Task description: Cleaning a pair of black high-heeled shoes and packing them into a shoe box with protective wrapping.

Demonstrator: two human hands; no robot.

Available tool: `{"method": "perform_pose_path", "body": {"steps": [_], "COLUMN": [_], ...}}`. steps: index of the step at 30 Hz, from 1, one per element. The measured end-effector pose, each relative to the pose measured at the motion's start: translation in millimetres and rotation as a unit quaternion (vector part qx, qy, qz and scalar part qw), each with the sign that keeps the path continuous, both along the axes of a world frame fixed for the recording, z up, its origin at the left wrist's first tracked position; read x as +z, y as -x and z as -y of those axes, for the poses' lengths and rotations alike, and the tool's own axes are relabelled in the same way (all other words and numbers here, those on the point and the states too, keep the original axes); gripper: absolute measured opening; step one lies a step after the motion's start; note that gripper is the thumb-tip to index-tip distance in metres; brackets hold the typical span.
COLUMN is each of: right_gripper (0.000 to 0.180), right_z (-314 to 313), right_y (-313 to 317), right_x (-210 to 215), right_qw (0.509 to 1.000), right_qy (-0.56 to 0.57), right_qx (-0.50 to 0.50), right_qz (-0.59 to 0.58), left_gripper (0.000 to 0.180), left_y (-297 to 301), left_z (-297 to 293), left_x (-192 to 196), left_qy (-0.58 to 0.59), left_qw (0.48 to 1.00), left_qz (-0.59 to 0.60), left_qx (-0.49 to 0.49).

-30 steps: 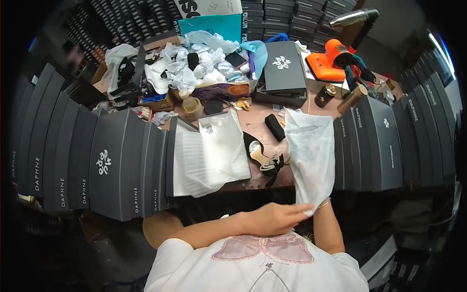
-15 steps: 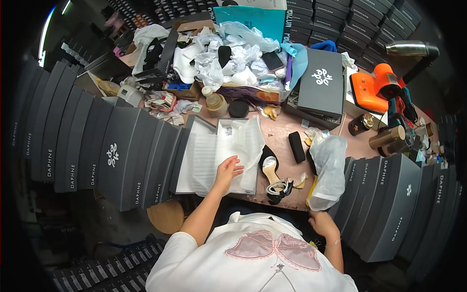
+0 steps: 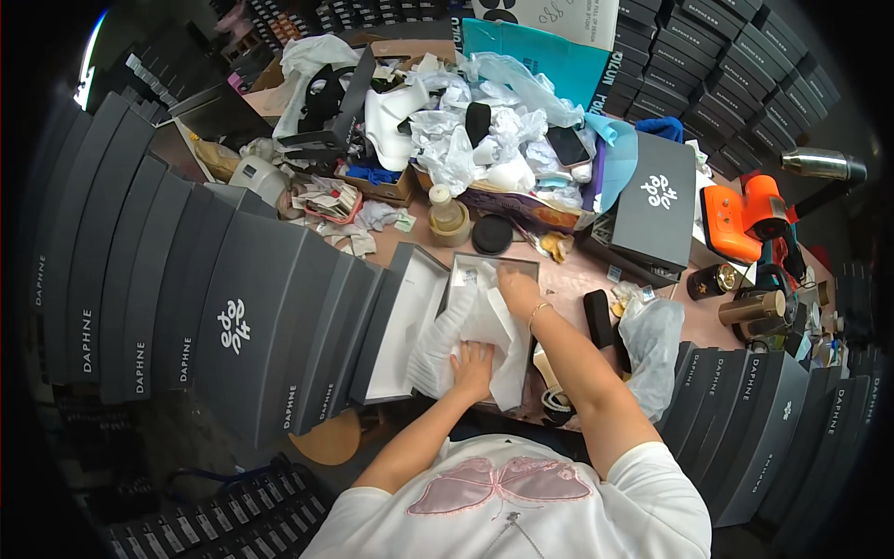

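Note:
A shoe box [image 3: 531, 265] lies uncovered in front of me, lined with white tissue paper [image 3: 507, 359] and a sheet of ribbed white foam wrap [image 3: 431, 359]. My left hand [image 3: 473, 369] rests on the wrap near the box's front, fingers spread. At the far right corner of the box my right hand [image 3: 518, 291] is closed on the tissue paper, its fingertips partly hidden. Left of the box sits its grey lid [image 3: 402, 326], inner side up. A black sandal with a beaded strap [image 3: 557, 402] lies to the right, partly hidden under my right forearm.
Grey shoe boxes stand in rows at left [image 3: 251, 326] and right [image 3: 736, 410]. Behind are a carton of crumpled paper [image 3: 521, 207], a bottle [image 3: 448, 219], a round black lid [image 3: 492, 235] and a closed box [image 3: 652, 200]. A black wrapped piece [image 3: 599, 317] and a plastic bag [image 3: 652, 345] lie right.
My right hand has come up from the table's front edge to the far side of the box. The left hand has lowered onto the wrap, which is now gathered inward. The view has shifted.

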State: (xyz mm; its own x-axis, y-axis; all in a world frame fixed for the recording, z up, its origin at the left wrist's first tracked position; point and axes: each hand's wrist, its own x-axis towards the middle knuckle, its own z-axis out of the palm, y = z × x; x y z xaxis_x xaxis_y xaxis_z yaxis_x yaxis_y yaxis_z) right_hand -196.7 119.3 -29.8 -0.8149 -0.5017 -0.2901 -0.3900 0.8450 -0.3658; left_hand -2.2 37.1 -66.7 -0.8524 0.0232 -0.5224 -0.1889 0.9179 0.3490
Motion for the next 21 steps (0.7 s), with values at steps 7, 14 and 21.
{"method": "perform_pose_path", "body": {"steps": [7,14,21], "right_gripper": [0.018,0.013,0.014], "right_z": [-35.1,-85.0,-57.5], "right_y": [10.7,-5.4,-82.2], "right_x": [101.1,221.0,203.8], "right_qw": [0.923,0.892,0.887], "right_qy": [0.355,0.381,0.458], "right_qx": [-0.139,-0.19,-0.028], "right_qz": [-0.061,-0.153,0.055], "left_gripper": [0.029,0.034,0.048], "left_y": [-0.3,6.9,96.2], "left_z": [33.3,41.6,23.5], "left_x": [-16.9,117.1,189.3], "left_qy": [-0.213,-0.465,-0.68], "left_qw": [0.97,0.81,0.662], "left_qz": [-0.057,-0.296,-0.052], "left_qx": [0.107,0.2,0.31]}}
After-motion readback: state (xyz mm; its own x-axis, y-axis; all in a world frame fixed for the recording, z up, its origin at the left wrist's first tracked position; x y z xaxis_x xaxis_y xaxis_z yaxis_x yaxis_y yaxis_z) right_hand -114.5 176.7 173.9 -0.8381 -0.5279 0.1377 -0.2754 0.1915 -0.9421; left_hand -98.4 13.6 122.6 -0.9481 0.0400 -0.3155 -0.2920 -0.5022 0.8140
